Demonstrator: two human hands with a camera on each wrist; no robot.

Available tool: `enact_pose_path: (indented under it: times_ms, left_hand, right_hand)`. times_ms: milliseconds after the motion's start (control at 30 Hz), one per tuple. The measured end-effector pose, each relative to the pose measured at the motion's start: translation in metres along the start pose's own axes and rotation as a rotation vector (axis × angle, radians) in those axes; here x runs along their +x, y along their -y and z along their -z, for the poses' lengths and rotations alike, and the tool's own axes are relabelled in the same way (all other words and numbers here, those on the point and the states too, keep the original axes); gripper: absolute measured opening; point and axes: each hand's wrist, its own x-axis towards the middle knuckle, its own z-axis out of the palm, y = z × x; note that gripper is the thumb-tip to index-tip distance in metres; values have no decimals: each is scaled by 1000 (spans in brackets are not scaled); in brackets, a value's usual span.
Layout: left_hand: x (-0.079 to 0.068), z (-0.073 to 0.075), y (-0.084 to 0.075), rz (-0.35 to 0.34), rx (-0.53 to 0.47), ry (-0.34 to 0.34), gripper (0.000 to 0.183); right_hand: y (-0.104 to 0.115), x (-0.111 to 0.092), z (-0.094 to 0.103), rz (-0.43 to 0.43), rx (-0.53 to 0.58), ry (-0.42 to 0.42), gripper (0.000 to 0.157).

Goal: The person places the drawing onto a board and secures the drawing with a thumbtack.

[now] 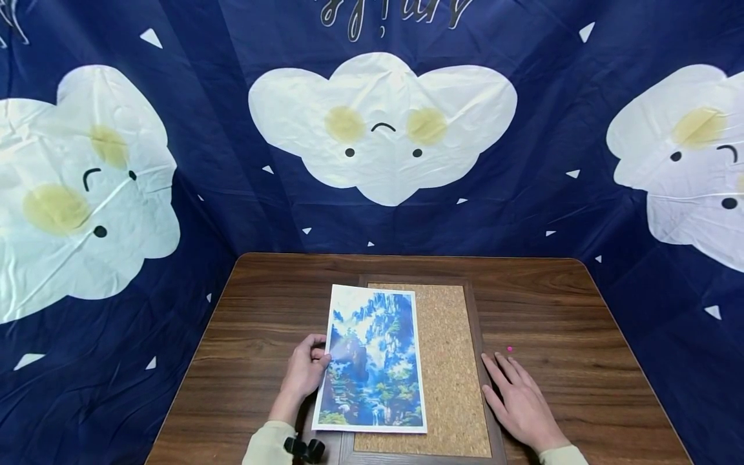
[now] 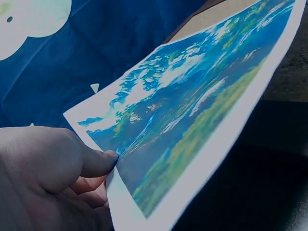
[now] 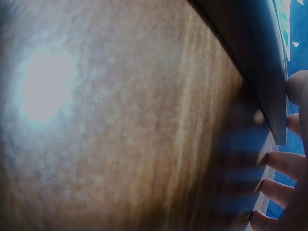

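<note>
My left hand [image 1: 306,369] pinches the left edge of a printed landscape picture [image 1: 374,361], thumb on top and fingers beneath. Blue mountains and green trees fill the white-bordered sheet. It overlaps the left part of a cork board [image 1: 450,361] with a brown wooden frame [image 1: 489,413]. In the left wrist view the picture [image 2: 192,101] tilts, with the thumb [image 2: 103,162] at its border. My right hand [image 1: 522,403] rests with fingers spread at the frame's right side, fingertips on the table. The right wrist view shows its fingers [image 3: 284,164] beside the dark frame edge [image 3: 260,62].
A small pink dot [image 1: 509,349] lies on the wooden table [image 1: 261,310], just beyond the right fingertips. Dark blue cloth [image 1: 383,226] with white clouds hangs around the table's back and sides. A black device [image 1: 305,450] sits at the left wrist.
</note>
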Motion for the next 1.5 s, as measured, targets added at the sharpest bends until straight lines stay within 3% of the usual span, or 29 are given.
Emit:
enact_pose_path:
  times_ms: [767,1500]
  left_hand:
    - [-1,-9,-6,-44,-68,41,30]
    - [2,-14,-10,-76,-57,79,31]
  right_hand:
    - [0,0,-1,-3,1,-4,57]
    - [0,-1,-1,-6,-9,-8,57]
